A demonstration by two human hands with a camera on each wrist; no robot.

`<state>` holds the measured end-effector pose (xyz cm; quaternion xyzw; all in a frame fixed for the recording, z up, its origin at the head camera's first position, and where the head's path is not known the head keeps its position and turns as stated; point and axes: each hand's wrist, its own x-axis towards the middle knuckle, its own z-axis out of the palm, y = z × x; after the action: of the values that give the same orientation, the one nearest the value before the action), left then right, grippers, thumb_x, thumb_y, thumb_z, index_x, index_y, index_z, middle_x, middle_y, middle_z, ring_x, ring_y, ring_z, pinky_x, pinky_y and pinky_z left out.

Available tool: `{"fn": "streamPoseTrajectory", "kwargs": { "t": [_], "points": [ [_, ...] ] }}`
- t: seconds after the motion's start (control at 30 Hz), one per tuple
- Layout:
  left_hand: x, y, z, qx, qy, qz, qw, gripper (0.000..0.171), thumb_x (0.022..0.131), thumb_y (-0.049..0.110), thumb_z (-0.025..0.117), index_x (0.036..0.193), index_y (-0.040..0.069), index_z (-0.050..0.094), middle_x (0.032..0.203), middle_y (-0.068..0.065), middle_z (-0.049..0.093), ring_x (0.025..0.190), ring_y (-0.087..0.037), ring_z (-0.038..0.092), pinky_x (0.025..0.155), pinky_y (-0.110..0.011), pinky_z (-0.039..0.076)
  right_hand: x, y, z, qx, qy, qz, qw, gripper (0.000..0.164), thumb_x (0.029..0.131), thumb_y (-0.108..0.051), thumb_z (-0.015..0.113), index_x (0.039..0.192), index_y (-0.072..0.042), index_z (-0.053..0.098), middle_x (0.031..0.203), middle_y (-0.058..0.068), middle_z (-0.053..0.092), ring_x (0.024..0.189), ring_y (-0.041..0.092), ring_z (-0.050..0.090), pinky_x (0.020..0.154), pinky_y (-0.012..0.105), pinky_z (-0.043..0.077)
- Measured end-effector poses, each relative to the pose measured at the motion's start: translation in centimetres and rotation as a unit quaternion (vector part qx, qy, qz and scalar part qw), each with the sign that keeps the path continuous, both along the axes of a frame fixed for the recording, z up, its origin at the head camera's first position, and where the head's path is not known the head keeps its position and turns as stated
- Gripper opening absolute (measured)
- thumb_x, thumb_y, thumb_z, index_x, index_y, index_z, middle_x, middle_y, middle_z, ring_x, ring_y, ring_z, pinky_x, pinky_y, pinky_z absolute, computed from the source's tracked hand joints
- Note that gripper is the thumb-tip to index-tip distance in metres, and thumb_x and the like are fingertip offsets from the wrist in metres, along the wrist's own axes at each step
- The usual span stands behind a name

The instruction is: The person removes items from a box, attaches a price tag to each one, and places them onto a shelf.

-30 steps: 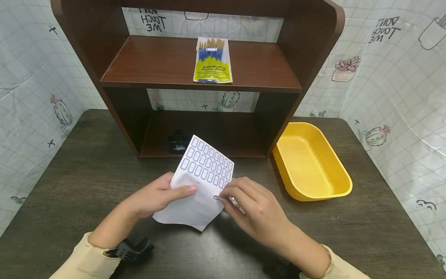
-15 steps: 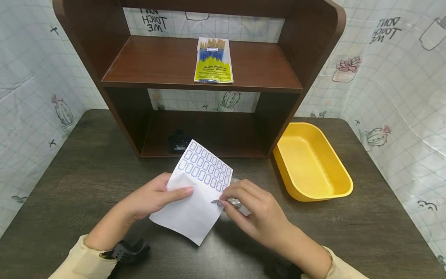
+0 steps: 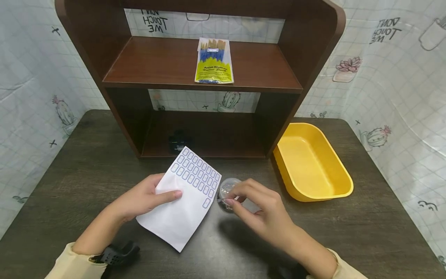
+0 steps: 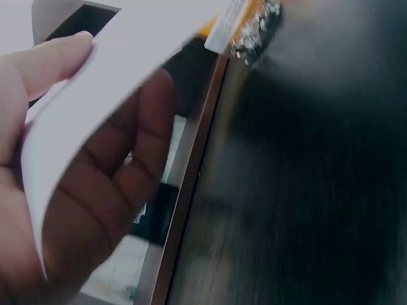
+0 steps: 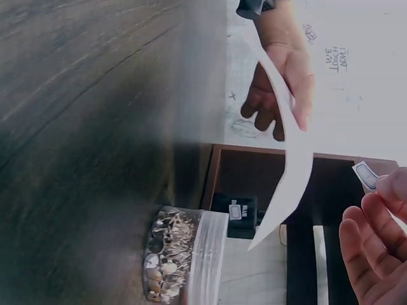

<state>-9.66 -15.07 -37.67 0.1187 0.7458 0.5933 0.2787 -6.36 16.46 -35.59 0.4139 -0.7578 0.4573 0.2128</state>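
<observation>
My left hand [image 3: 153, 199] grips a white sheet of label stickers [image 3: 175, 217], thumb on top and fingers beneath it. Rows of blue-framed labels fill the sheet's far end, with a lone one nearer its right edge. To the right of the sheet, my right hand [image 3: 263, 209] pinches one small blue-framed label [image 5: 365, 175] between thumb and fingertip. Below those fingers, a clear lidded jar [image 3: 229, 186] stands on the table, partly hidden by the hand in the head view. Small metallic pins or tacks [image 5: 168, 254] show inside it in the right wrist view.
A dark brown shelf unit [image 3: 202, 86] stands behind. Its upper shelf bears a labelled pack of artist brushes [image 3: 213, 68]; its lower one, a dark labelled bottle [image 5: 238, 213], partly behind the sheet in the head view. A yellow bin [image 3: 310, 162] is at the right.
The label has come off the sheet into my right fingers. My left hand has drawn the sheet left and toward me, and the jar behind it has come into view.
</observation>
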Motion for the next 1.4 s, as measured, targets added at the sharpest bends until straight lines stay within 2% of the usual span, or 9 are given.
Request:
{"fn": "streamPoseTrajectory", "kwargs": {
  "t": [0.2, 0.3, 0.43, 0.53, 0.63, 0.73, 0.9, 1.1, 1.4],
  "points": [
    [0.1, -1.3, -0.7, -0.028, 0.012, 0.009, 0.9995, 0.051, 0.101, 0.024, 0.070, 0.141, -0.004, 0.053, 0.104, -0.018, 0.077, 0.076, -0.030, 0.079, 0.062, -0.046, 0.064, 0.0, 0.4, -0.3, -0.015, 0.000, 0.001, 1.000, 0.007, 0.100, -0.014, 0.072, 0.098, -0.008, 0.075, 0.090, 0.003, 0.072, 0.083, 0.010, 0.063, 0.076, 0.019, 0.053],
    [0.2, -1.8, -1.0, -0.036, 0.006, 0.015, 0.9992, 0.053, 0.101, 0.023, 0.070, 0.142, -0.004, 0.052, 0.102, -0.016, 0.077, 0.074, -0.031, 0.079, 0.061, -0.047, 0.063, 0.0, 0.5, -0.4, -0.021, -0.010, 0.005, 1.000, 0.002, 0.097, -0.009, 0.074, 0.098, -0.008, 0.075, 0.090, 0.003, 0.072, 0.082, 0.010, 0.063, 0.075, 0.019, 0.054],
    [0.0, -2.0, -1.7, -0.058, 0.021, 0.024, 0.9978, 0.053, 0.099, 0.023, 0.072, 0.142, -0.002, 0.054, 0.102, -0.016, 0.077, 0.071, -0.029, 0.078, 0.059, -0.045, 0.063, 0.2, 0.8, -0.4, -0.020, -0.055, 0.003, 0.998, 0.013, 0.091, 0.002, 0.077, 0.097, -0.009, 0.075, 0.090, 0.002, 0.073, 0.082, 0.008, 0.064, 0.074, 0.018, 0.055],
    [-0.4, -1.9, -2.2, -0.096, 0.057, 0.031, 0.9933, 0.053, 0.097, 0.024, 0.074, 0.141, -0.001, 0.057, 0.105, -0.016, 0.077, 0.070, -0.023, 0.076, 0.059, -0.041, 0.062, 0.5, 0.9, -0.4, -0.018, -0.104, -0.007, 0.994, 0.019, 0.088, 0.006, 0.078, 0.097, -0.010, 0.074, 0.089, 0.002, 0.074, 0.081, 0.007, 0.065, 0.073, 0.018, 0.057],
    [-0.8, -1.9, -2.4, -0.158, 0.104, 0.042, 0.9811, 0.052, 0.095, 0.026, 0.077, 0.135, -0.002, 0.060, 0.103, -0.015, 0.075, 0.070, -0.018, 0.071, 0.060, -0.037, 0.059, 0.7, 0.9, -0.5, -0.018, -0.137, -0.014, 0.990, 0.022, 0.086, 0.009, 0.077, 0.096, -0.010, 0.074, 0.088, 0.002, 0.074, 0.078, 0.007, 0.066, 0.073, 0.019, 0.057],
    [-1.0, -2.1, -2.4, -0.225, 0.140, 0.052, 0.9629, 0.048, 0.093, 0.027, 0.078, 0.125, -0.004, 0.063, 0.097, -0.014, 0.073, 0.070, -0.016, 0.065, 0.060, -0.033, 0.054, 0.7, 0.8, -0.6, -0.018, -0.148, -0.015, 0.989, 0.022, 0.087, 0.010, 0.077, 0.096, -0.009, 0.074, 0.088, 0.003, 0.074, 0.078, 0.007, 0.067, 0.072, 0.020, 0.058],
    [-1.0, -2.2, -2.4, -0.299, 0.150, 0.055, 0.9408, 0.045, 0.091, 0.033, 0.079, 0.116, -0.001, 0.062, 0.089, -0.011, 0.068, 0.072, -0.018, 0.061, 0.060, -0.032, 0.050, 0.8, 0.8, -0.8, -0.011, -0.152, -0.013, 0.988, 0.016, 0.090, 0.005, 0.076, 0.096, -0.009, 0.073, 0.088, 0.001, 0.074, 0.079, 0.007, 0.066, 0.073, 0.020, 0.058],
    [-1.0, -2.1, -2.3, -0.349, 0.136, 0.054, 0.9257, 0.054, 0.089, 0.041, 0.081, 0.118, 0.001, 0.058, 0.087, -0.009, 0.065, 0.072, -0.018, 0.060, 0.059, -0.032, 0.047, 0.9, 0.9, -0.8, 0.003, -0.146, -0.020, 0.989, 0.021, 0.089, 0.008, 0.075, 0.095, -0.012, 0.071, 0.086, 0.001, 0.073, 0.078, 0.006, 0.065, 0.073, 0.020, 0.057],
    [-1.0, -1.7, -2.7, -0.391, 0.157, 0.072, 0.9039, 0.056, 0.085, 0.042, 0.085, 0.114, 0.005, 0.055, 0.086, -0.008, 0.060, 0.077, -0.022, 0.056, 0.061, -0.033, 0.042, 0.9, 1.3, -0.8, 0.018, -0.142, -0.027, 0.989, 0.024, 0.088, 0.009, 0.076, 0.096, -0.014, 0.071, 0.087, -0.002, 0.072, 0.079, 0.005, 0.063, 0.072, 0.020, 0.056]
  ]
}}
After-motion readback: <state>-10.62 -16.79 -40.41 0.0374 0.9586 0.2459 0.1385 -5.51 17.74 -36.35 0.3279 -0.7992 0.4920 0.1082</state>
